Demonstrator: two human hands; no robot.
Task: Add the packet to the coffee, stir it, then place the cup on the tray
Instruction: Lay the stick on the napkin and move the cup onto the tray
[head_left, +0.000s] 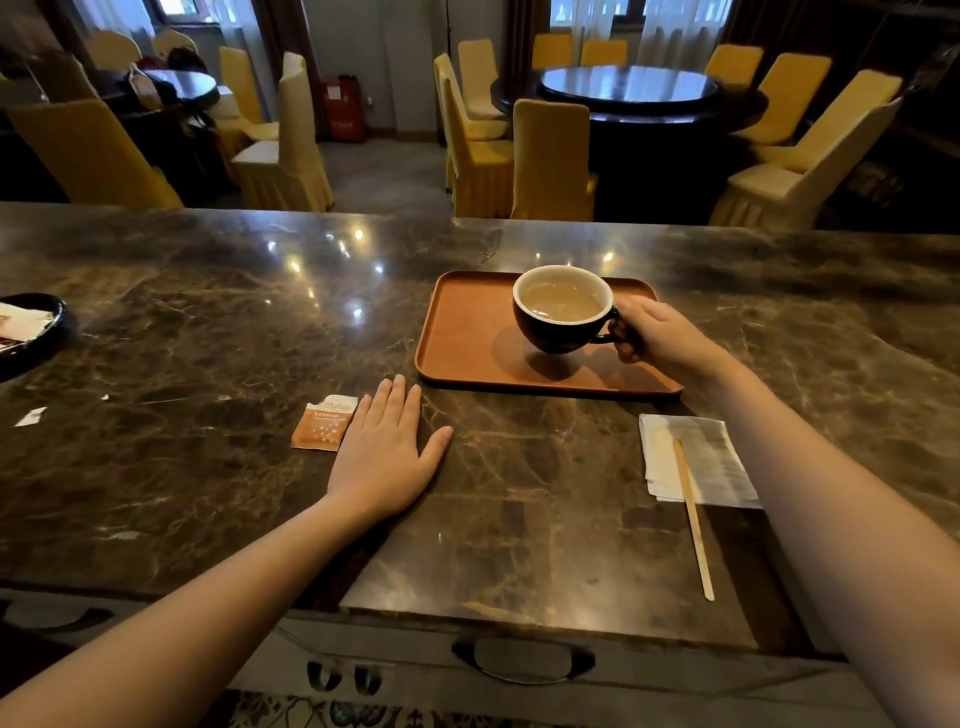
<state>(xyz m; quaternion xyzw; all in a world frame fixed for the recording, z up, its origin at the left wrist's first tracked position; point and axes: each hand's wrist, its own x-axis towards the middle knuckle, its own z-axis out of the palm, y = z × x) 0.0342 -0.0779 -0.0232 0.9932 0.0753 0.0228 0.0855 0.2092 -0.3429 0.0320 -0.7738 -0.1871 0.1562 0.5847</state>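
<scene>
Your right hand (655, 332) is clamped on the handle of the cup (563, 312), which hangs above the tray (467, 343) with its shadow on the tray floor below; cup base and tray look apart. Cup is dark outside, white inside, holding pale brown coffee close to the rim. Your left hand (387, 447) lies flat on the counter (208, 322), fingers spread, gripping nothing, near the tray's near-left corner. Torn packet (324, 422) lies just left of that hand, touching or nearly touching the little finger. Nearer you than the tray's right end: a napkin (696, 460) with a stirrer (693, 519) lying across it, far end on the napkin. Well left of the tray, a dark dish (49, 332) at the frame edge holds paper packets. Nothing stands between cup and tray.
</scene>
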